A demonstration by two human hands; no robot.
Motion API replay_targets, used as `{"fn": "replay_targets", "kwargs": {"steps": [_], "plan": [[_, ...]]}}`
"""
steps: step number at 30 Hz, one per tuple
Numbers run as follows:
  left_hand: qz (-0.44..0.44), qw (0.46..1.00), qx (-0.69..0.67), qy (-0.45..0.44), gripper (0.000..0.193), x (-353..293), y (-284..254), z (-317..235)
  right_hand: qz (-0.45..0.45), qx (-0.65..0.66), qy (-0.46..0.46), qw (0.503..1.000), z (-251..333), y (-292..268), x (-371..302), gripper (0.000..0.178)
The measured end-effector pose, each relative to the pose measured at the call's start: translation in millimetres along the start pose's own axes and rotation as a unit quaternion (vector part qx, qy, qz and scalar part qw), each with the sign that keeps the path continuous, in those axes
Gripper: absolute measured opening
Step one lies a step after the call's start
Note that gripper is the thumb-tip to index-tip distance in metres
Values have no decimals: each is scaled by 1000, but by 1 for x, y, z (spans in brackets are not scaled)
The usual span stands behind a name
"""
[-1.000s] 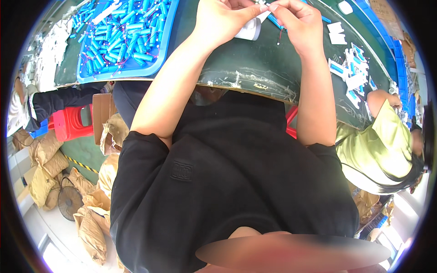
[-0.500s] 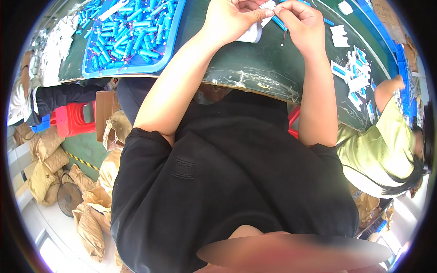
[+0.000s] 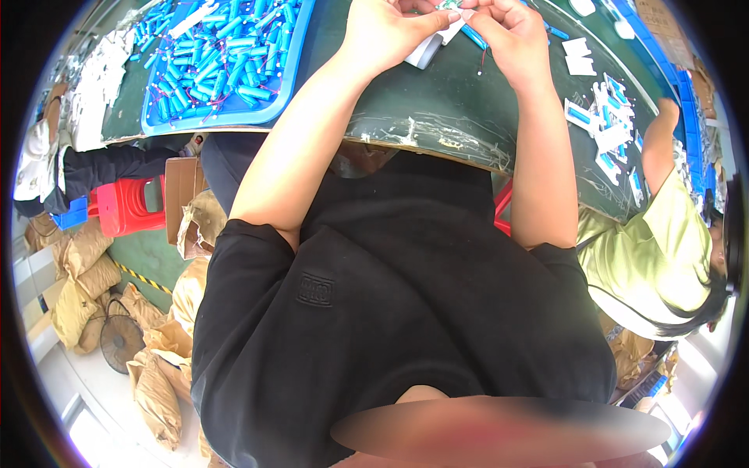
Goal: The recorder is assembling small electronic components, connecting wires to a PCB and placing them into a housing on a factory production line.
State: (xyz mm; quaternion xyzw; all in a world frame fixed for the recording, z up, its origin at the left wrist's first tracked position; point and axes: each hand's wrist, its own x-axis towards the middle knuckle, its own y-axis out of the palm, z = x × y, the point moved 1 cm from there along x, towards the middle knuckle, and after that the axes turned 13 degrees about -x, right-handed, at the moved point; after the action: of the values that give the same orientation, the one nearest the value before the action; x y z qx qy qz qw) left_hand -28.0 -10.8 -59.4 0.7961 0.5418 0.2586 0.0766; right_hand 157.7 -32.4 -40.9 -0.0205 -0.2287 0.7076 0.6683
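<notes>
At the top edge of the view, my left hand (image 3: 390, 33) is closed in a pinch on a small green-and-white part (image 3: 449, 5), perhaps a circuit board. My right hand (image 3: 511, 37) meets it from the other side, thumb and forefinger pressed together at the part's edge; what they pinch is too small to make out. Just beneath the fingers lies a white plastic piece (image 3: 424, 53). A blue cylindrical battery cell (image 3: 473, 37) with a thin red wire shows between it and my right hand.
A blue tray (image 3: 290, 87) heaped with wired blue cells stands left on the green table (image 3: 460, 117). White casings with blue cells (image 3: 610, 129) lie at right. A co-worker in a yellow-green shirt (image 3: 651, 249) reaches in at right. Blue bins (image 3: 694, 132) line the far right.
Both hands have shifted slightly up and left. Green now shows on the part between my fingertips. The white piece below is more exposed, and the co-worker's arm has reached further over the table.
</notes>
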Motion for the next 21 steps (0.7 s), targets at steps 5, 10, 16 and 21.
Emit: {"fn": "replay_targets", "kwargs": {"steps": [5,10,16,21], "plan": [[1,999,53,-4,22,2,2,0,1,-8,-14,1000,-9,-5,0,5],[-3,997,-55,-45,23,3,0,1,-17,-25,12,999,1,0,0,4],[-9,996,-78,-46,21,4,0,6,-71,-25,-61,995,3,4,-3,4],[-2,998,-42,-50,25,4,-4,6,-46,-75,-64,994,10,5,-6,3]]}}
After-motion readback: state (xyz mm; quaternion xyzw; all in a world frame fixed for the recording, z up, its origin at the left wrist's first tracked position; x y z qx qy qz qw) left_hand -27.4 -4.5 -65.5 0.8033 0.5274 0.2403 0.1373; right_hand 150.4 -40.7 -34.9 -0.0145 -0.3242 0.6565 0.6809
